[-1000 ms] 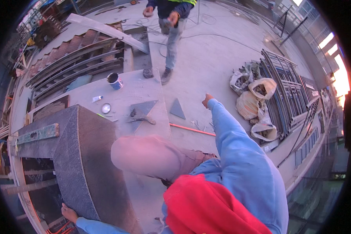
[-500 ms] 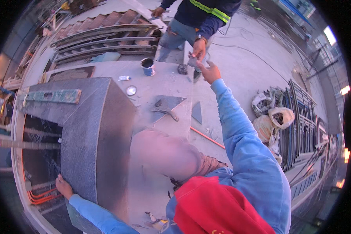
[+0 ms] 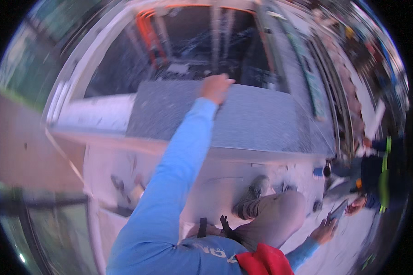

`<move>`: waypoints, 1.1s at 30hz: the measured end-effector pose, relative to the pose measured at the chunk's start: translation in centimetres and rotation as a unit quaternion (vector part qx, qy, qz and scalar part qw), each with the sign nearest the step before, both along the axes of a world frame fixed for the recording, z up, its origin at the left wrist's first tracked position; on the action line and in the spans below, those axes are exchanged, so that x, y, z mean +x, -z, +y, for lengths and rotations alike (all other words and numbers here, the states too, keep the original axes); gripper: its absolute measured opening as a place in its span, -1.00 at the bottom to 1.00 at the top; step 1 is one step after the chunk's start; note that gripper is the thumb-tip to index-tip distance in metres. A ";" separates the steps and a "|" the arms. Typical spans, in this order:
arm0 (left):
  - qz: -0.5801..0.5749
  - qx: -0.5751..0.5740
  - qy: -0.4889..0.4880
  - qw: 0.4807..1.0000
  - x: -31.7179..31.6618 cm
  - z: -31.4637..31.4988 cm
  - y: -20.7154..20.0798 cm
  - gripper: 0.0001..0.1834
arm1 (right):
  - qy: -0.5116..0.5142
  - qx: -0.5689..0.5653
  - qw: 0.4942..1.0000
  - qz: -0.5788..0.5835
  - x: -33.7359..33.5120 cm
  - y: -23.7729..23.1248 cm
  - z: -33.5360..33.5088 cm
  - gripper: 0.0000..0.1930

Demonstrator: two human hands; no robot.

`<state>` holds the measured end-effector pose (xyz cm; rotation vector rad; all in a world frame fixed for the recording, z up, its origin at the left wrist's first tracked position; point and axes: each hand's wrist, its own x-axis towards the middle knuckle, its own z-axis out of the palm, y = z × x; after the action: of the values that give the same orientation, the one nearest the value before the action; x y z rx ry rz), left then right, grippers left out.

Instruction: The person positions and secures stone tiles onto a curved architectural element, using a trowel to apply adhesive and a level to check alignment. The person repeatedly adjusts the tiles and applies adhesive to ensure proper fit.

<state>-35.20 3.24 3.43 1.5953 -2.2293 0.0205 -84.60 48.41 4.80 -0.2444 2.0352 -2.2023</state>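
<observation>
My left hand rests at the far edge of a dark grey stone slab, its fingers curled over that edge. The slab tops a box-like counter with an open cavity behind it. At the lower right, my right hand has its fingers closed on a dark flat piece; blur hides its exact kind. A co-worker's hand is at the other end of the same piece.
Orange conduits bend down inside the cavity. A green level lies on the slab's right arm. An open blue-and-white can stands near the co-worker. Blurred tools lie at lower left.
My view has swung left toward the counter. My left hand stays at the slab edge. My right hand, earlier reaching to the co-worker's hand, now grasps the dark piece between us.
</observation>
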 end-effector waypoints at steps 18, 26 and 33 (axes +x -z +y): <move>0.025 0.032 -0.074 0.996 -0.8 0.2 0.3 -0.74 | -0.813 -0.055 0.524 0.246 49.5 -9.4 -51.2 -0.66; 0.113 0.021 -0.076 0.990 -0.9 0.0 0.6 -0.77 | -0.862 -0.024 0.476 0.171 51.1 -9.1 -51.5 -0.65; 0.238 0.022 -0.143 0.960 -1.4 0.5 0.9 -0.73 | -0.864 0.063 0.481 0.136 53.4 -6.4 -55.1 -0.60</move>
<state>-36.55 3.71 2.53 1.7149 -1.6353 -0.3028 -31.16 -6.71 11.21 -1.6795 0.7248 -0.5618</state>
